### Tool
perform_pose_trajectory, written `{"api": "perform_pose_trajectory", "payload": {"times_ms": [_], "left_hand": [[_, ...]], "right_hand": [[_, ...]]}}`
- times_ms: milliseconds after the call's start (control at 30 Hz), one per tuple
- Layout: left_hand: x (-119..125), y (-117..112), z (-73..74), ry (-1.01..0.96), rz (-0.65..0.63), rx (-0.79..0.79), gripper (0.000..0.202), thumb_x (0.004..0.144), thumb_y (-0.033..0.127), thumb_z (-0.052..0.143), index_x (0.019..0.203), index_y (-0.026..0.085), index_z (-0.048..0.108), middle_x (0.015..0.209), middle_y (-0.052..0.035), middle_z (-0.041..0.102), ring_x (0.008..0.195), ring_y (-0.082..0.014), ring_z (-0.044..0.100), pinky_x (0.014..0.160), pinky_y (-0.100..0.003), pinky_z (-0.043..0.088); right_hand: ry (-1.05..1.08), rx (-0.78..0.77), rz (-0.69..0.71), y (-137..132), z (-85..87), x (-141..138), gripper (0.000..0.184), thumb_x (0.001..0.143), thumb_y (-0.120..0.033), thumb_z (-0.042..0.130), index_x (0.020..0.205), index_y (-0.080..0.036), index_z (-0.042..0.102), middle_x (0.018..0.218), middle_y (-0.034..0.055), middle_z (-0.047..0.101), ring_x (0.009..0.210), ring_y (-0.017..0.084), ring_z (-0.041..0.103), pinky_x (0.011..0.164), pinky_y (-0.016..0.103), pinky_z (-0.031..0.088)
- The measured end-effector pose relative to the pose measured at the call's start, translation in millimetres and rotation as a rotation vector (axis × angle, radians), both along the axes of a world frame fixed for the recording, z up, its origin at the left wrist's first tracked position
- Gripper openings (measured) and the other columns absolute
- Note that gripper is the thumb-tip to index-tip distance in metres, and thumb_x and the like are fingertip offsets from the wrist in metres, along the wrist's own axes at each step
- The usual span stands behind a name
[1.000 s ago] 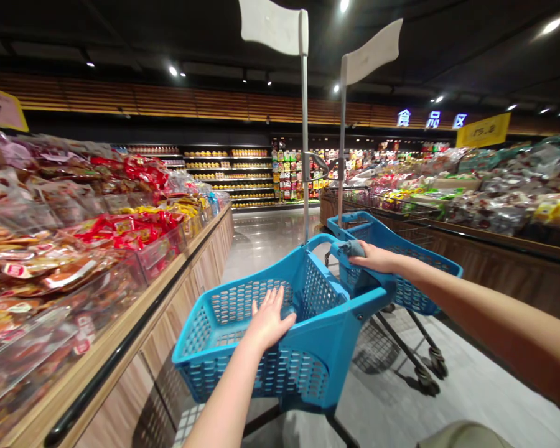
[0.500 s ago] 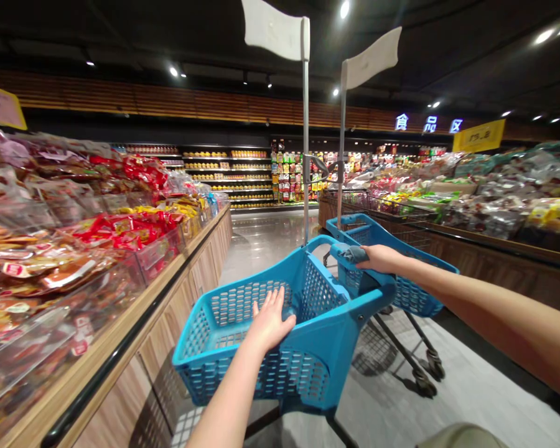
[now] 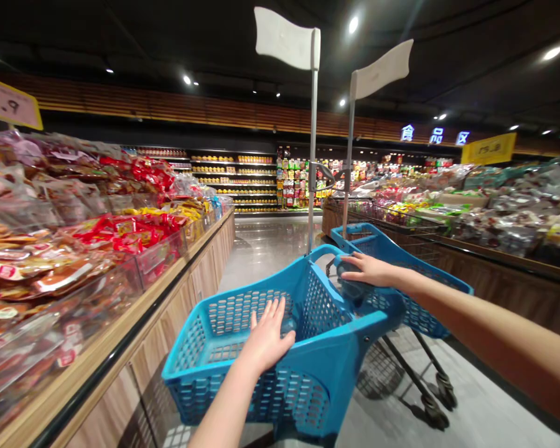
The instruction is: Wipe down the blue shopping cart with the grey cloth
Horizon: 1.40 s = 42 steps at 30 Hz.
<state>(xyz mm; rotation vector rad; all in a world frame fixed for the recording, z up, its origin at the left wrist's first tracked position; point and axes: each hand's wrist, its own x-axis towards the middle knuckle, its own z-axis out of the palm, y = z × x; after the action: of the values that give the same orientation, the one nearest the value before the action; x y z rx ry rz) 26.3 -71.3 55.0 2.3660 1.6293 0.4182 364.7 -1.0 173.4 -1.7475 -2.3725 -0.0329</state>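
A blue plastic shopping cart (image 3: 340, 367) with a perforated basket stands in front of me. My left hand (image 3: 268, 339) is over its near rim, fingers stretched out and apart, holding nothing. My right hand (image 3: 368, 270) reaches across to the cart's handle end, its fingers spread over a dark blue rounded part (image 3: 348, 281). Whether the palm touches that part I cannot tell. Just behind, on the right, stands a second blue shopping cart (image 3: 417, 267). A pole with a white flag (image 3: 287, 40) rises from the first cart, and another white flag (image 3: 382, 68) from the second.
A wood-sided display counter (image 3: 168, 336) heaped with packaged food (image 3: 130, 233) runs along the left. On the right is another loaded counter (image 3: 494, 267). Shelves (image 3: 236, 180) line the far wall. Grey tiled floor (image 3: 254, 239) leads between the counters.
My right hand's fingers have gone from wrapped round the handle part to spread out. The view has tipped slightly, so the carts sit a little lower. My left hand remains spread over the rim.
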Motion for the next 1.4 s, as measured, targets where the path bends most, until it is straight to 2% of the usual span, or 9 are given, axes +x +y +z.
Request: {"api": "perform_pose_trajectory", "payload": {"times_ms": [100, 300, 533, 667, 833, 1033, 1200, 1300, 1400], "left_hand": [[-1, -2, 4.9, -0.004, -0.034, -0.057, 0.077, 0.085, 0.046, 0.039, 0.155, 0.027, 0.010, 0.161, -0.0011, 0.006, 0.149, -0.0223, 0.000, 0.117, -0.057, -0.001], [2, 3, 10.1, -0.005, -0.010, -0.086, 0.072, 0.087, 0.045, 0.037, 0.154, 0.033, 0.012, 0.161, 0.0020, 0.008, 0.148, -0.0207, 0.001, 0.118, -0.056, 0.000], [0, 25, 7.2, 0.061, 0.223, -0.077, 0.078, 0.085, 0.046, 0.036, 0.155, 0.021, 0.013, 0.160, -0.0020, 0.012, 0.149, -0.0237, 0.006, 0.118, -0.055, 0.003], [-18, 49, 1.0, 0.087, 0.327, -0.025, 0.072, 0.090, 0.047, 0.028, 0.154, 0.016, 0.017, 0.159, -0.0062, 0.017, 0.148, -0.0231, 0.013, 0.118, -0.057, 0.007], [-59, 90, -3.4, 0.104, 0.400, 0.086, 0.065, 0.092, 0.042, 0.027, 0.152, 0.016, 0.023, 0.157, -0.0098, 0.028, 0.147, -0.0219, 0.019, 0.117, -0.055, 0.013], [-82, 115, 16.2, 0.223, 0.629, 0.153, 0.065, 0.092, 0.036, 0.033, 0.149, 0.006, 0.027, 0.157, -0.0220, 0.023, 0.147, -0.0343, 0.016, 0.112, -0.064, 0.015], [-30, 72, 56.5, -0.117, 0.284, 0.203, 0.072, 0.096, 0.055, 0.021, 0.154, 0.015, 0.010, 0.161, -0.0141, 0.008, 0.148, -0.0262, 0.004, 0.117, -0.056, 0.011], [-4, 42, 83.2, -0.211, -0.041, 0.161, 0.075, 0.094, 0.063, 0.017, 0.155, 0.021, 0.004, 0.162, -0.0052, 0.002, 0.148, -0.0205, -0.001, 0.120, -0.046, 0.008], [-1, 32, 104.4, -0.147, -0.158, -0.079, 0.084, 0.089, 0.072, 0.019, 0.155, 0.022, 0.005, 0.162, -0.0029, -0.001, 0.148, -0.0216, -0.001, 0.120, -0.047, 0.004]], "right_hand": [[-0.003, 0.096, -0.034, 17, -18.6, -5, 0.081, 0.082, -0.067, 0.052, 0.144, -0.015, 0.043, 0.136, 0.0190, 0.054, 0.119, 0.033, 0.057, 0.100, 0.042, 0.045], [0.098, 0.107, 0.020, 78, -12.4, -7, 0.048, 0.090, -0.048, 0.048, 0.129, -0.021, 0.058, 0.128, 0.0102, 0.063, 0.116, 0.027, 0.060, 0.100, 0.037, 0.046], [0.272, -0.123, -0.086, 115, -18.2, -15, 0.098, 0.072, -0.065, 0.065, 0.149, -0.012, 0.033, 0.137, 0.0163, 0.055, 0.121, 0.031, 0.057, 0.099, 0.036, 0.048], [0.305, -0.063, 0.036, 94, -26.6, -10, 0.088, 0.075, -0.059, 0.064, 0.148, -0.018, 0.035, 0.138, 0.0159, 0.053, 0.121, 0.032, 0.056, 0.102, 0.040, 0.045], [0.297, 0.093, 0.230, 27, -37.9, -7, 0.047, 0.087, -0.041, 0.051, 0.131, -0.027, 0.056, 0.146, 0.0066, 0.046, 0.139, 0.030, 0.035, 0.114, 0.046, 0.032], [0.305, 0.098, 0.535, -60, -26.7, -38, 0.041, 0.091, -0.032, 0.050, 0.132, -0.032, 0.053, 0.137, 0.0040, 0.056, 0.137, 0.024, 0.040, 0.117, 0.048, 0.028], [0.322, 0.203, 0.802, -52, -19.7, -66, 0.043, 0.087, -0.024, 0.059, 0.129, -0.020, 0.054, 0.129, 0.0125, 0.059, 0.129, 0.024, 0.049, 0.110, 0.042, 0.039], [0.355, 0.241, 0.790, -23, -24.1, -64, 0.044, 0.088, -0.024, 0.058, 0.131, -0.021, 0.052, 0.131, 0.0126, 0.058, 0.128, 0.024, 0.049, 0.108, 0.043, 0.040], [0.386, 0.279, 0.663, 11, -34.6, -41, 0.040, 0.090, -0.027, 0.053, 0.130, -0.022, 0.053, 0.132, 0.0121, 0.058, 0.125, 0.025, 0.052, 0.106, 0.044, 0.042]]}}
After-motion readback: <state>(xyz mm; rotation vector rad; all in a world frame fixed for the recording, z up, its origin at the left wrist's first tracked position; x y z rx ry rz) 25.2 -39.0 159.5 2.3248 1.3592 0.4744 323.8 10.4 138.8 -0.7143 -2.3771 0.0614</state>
